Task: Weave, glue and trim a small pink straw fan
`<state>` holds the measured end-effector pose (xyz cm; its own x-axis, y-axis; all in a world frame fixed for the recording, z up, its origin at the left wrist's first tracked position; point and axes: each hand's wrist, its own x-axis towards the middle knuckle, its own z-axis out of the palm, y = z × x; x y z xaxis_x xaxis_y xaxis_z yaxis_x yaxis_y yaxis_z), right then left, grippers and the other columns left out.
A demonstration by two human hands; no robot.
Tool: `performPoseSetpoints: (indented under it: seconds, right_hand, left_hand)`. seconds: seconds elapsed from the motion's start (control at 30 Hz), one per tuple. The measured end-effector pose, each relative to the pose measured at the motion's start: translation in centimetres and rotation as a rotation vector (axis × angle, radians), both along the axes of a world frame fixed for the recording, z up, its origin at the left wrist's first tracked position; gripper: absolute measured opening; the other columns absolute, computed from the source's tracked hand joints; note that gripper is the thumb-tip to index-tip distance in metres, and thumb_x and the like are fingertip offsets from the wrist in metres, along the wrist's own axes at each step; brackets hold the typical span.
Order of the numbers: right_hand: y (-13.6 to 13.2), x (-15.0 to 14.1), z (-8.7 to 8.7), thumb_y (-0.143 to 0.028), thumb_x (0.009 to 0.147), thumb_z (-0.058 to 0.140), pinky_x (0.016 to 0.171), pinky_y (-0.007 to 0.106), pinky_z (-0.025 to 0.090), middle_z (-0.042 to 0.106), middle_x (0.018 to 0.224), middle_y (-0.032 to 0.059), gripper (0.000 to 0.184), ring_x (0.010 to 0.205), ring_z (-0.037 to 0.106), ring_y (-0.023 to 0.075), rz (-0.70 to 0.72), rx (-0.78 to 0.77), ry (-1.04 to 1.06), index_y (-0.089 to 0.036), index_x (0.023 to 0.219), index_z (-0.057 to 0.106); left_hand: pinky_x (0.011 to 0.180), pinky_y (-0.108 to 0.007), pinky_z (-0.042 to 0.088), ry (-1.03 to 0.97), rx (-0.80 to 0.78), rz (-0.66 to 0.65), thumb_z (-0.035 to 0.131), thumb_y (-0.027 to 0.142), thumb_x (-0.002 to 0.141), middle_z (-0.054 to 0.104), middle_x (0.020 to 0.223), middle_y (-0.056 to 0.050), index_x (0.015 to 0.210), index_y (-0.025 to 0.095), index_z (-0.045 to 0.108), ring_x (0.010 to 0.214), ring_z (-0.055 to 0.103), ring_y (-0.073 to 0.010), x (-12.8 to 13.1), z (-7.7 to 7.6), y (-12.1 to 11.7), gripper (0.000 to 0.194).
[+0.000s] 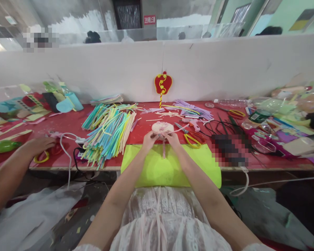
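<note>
Both my hands are at the middle of the bench, over the back edge of a bright yellow-green sheet [163, 167]. Between them is a pale pink round pipe-cleaner piece [161, 127] with small flower-like bits on its face and a short pink stem [164, 149] hanging down. My left hand [149, 140] is closed, pinching its lower left edge. My right hand [173, 139] grips the lower right, fingers closed around the stem joint. A loose pale pink pipe cleaner [181, 129] sticks out beside my right fingers. The fingertips are partly hidden.
Bundled pastel pipe cleaners [107, 134] lie left; purple ones [192, 108] lie behind. Yellow-handled scissors [193, 139] and a pink glue gun [195, 124] are at right. A red fan-shaped ornament [163, 84] stands at the back. A co-worker's hand [43, 145] is at left.
</note>
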<state>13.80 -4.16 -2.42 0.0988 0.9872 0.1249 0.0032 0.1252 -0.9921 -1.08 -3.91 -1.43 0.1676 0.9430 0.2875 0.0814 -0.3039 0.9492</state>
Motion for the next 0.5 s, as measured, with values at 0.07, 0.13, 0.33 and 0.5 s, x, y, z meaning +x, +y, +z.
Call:
performPoseSetpoints:
  seconds: [0.07, 0.13, 0.33, 0.5]
  right_hand:
    - [-0.05, -0.04, 0.08, -0.053, 0.058, 0.066, 0.055, 0.027, 0.048, 0.067, 0.065, 0.0032, 0.037, 0.061, 0.061, 0.0173, 0.000, 0.000, -0.006, -0.017, 0.066, 0.066]
    - [-0.05, -0.05, 0.11, -0.053, 0.059, 0.066, 0.057, 0.028, 0.049, 0.067, 0.065, 0.0034, 0.036, 0.065, 0.063, 0.0187, 0.000, -0.001, -0.012, -0.017, 0.066, 0.066]
    - [0.08, 0.07, -0.07, -0.051, 0.060, 0.064, 0.057, 0.028, 0.050, 0.069, 0.068, 0.0029, 0.035, 0.065, 0.063, 0.0193, 0.010, -0.011, -0.025, -0.018, 0.070, 0.069]
    - [-0.03, 0.05, 0.05, -0.049, 0.058, 0.067, 0.057, 0.029, 0.051, 0.069, 0.068, 0.0028, 0.033, 0.067, 0.063, 0.0198, -0.008, -0.004, -0.030, -0.018, 0.069, 0.069]
  left_hand:
    - [0.069, -0.029, 0.048, 0.000, 0.004, 0.002, 0.063, 0.034, 0.069, 0.063, 0.070, -0.002, 0.069, 0.015, 0.058, 0.067, 0.060, -0.0141, -0.04, 0.04, -0.02, 0.020]
    - [0.069, -0.028, 0.048, 0.002, 0.006, -0.001, 0.063, 0.035, 0.069, 0.063, 0.069, -0.002, 0.069, 0.015, 0.058, 0.066, 0.060, -0.0138, -0.08, 0.13, -0.07, 0.020]
    - [0.071, -0.029, 0.048, -0.012, 0.008, -0.029, 0.063, 0.036, 0.069, 0.063, 0.070, -0.002, 0.070, 0.016, 0.056, 0.069, 0.060, -0.0142, -0.11, 0.36, -0.18, 0.022]
    - [0.071, -0.029, 0.049, -0.041, 0.002, -0.045, 0.063, 0.036, 0.069, 0.062, 0.072, -0.002, 0.072, 0.016, 0.057, 0.070, 0.060, -0.0139, -0.13, 0.12, 0.09, 0.021]
